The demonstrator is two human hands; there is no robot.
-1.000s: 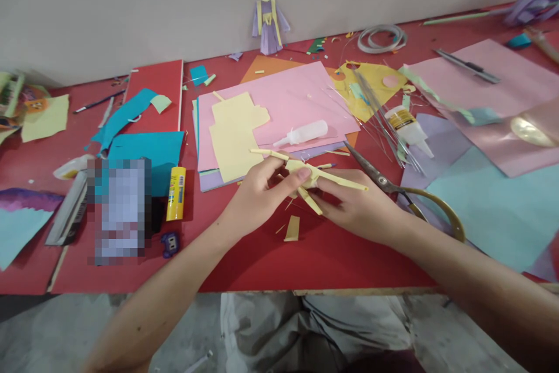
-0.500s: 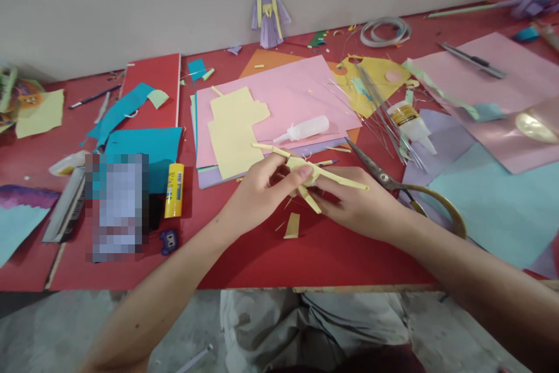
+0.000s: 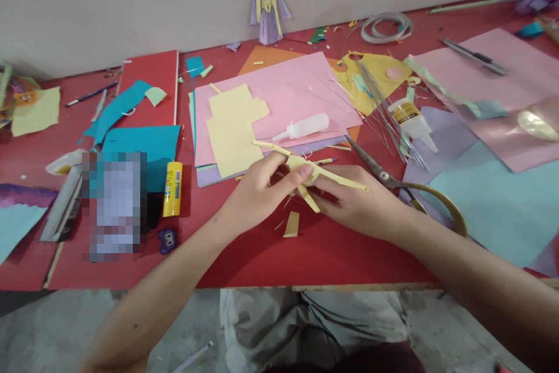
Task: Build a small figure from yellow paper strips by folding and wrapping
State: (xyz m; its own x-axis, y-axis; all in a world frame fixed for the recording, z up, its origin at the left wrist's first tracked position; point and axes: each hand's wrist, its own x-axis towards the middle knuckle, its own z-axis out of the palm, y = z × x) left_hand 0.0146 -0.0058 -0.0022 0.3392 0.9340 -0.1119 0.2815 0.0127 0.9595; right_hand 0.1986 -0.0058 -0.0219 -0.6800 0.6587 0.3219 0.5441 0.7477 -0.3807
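Between my two hands is a pale yellow paper figure (image 3: 332, 177) with thin rolled limbs sticking out to several sides. My left hand (image 3: 266, 187) pinches its middle, the thumb lying on top. From the other side my right hand (image 3: 356, 201) grips it, with most of its fingers hidden beneath the paper. A small yellow paper scrap (image 3: 292, 224) lies on the red table just below. Beside my right hand are large scissors (image 3: 384, 177), their blades pointing away from me. A yellow cut-out sheet (image 3: 233, 134) rests on pink paper (image 3: 301, 91) beyond my left hand.
A yellow glue stick (image 3: 173, 189) stands left of my left arm, near a blurred-out rectangle (image 3: 117, 207). A white squeeze bottle (image 3: 308, 126), thin wires (image 3: 384, 108) and a glue bottle (image 3: 410, 117) lie farther back. A purple paper doll (image 3: 268, 12) leans on the wall.
The camera view has shifted slightly. Both hands keep the same hold on the yellow paper figure.
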